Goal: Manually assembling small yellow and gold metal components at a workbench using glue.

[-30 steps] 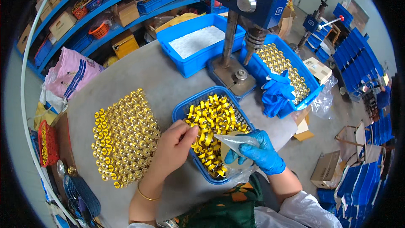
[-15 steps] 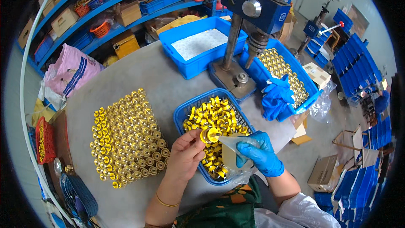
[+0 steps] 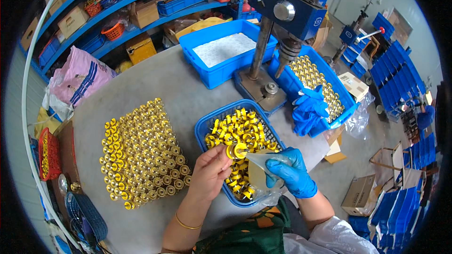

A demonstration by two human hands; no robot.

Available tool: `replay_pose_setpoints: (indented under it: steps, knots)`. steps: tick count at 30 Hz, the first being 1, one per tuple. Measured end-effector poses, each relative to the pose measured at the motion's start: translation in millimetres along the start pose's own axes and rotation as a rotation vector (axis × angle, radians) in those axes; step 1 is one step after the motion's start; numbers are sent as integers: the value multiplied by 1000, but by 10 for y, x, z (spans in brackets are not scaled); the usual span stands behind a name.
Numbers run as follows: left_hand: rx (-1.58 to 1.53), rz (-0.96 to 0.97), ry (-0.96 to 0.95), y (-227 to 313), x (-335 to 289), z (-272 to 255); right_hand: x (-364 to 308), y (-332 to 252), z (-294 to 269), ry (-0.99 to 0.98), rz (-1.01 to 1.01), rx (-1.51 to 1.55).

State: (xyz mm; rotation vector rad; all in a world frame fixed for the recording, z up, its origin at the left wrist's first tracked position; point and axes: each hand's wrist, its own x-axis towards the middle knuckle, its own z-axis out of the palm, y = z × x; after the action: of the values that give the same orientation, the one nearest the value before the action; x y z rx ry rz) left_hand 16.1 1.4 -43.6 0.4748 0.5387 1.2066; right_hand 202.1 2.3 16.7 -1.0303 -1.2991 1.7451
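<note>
My bare left hand (image 3: 209,171) pinches a small round yellow-and-brass fitting (image 3: 234,151) above the near part of a blue plastic basket (image 3: 200,129). In my right hand (image 3: 294,174), which wears a blue glove, is a translucent squeeze bag (image 3: 258,164) with a tapered tip. That tip points at the fitting and touches it or lies very close; I cannot tell which. Loose yellow parts (image 3: 235,127) with dark and metallic stems fill the basket. To the left, many yellow-and-brass fittings (image 3: 146,150) stand upright in tight rows on the grey table (image 3: 103,103).
A blue press (image 3: 270,84) stands beyond the basket. Behind it are a blue tub (image 3: 207,73) with a white sheet and another blue tub (image 3: 346,113) of fittings, blue gloves (image 3: 309,108) over its edge. A red basket (image 3: 51,155) and dark basket (image 3: 87,216) sit left.
Both hands keep their hold, with the tip still at the fitting. The view has shifted very slightly; nothing else visibly differs.
</note>
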Motion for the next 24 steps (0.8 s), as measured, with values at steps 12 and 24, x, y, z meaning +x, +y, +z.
replay_pose_setpoints:
  steps: [12, 24]
  knots:
    - [28, -17, -9, 1, -1, -14, 8, 79, -70, -21, -13, -14]
    - [939, 507, 34, 132, 53, 80, 94, 53, 31, 117, -180, 41]
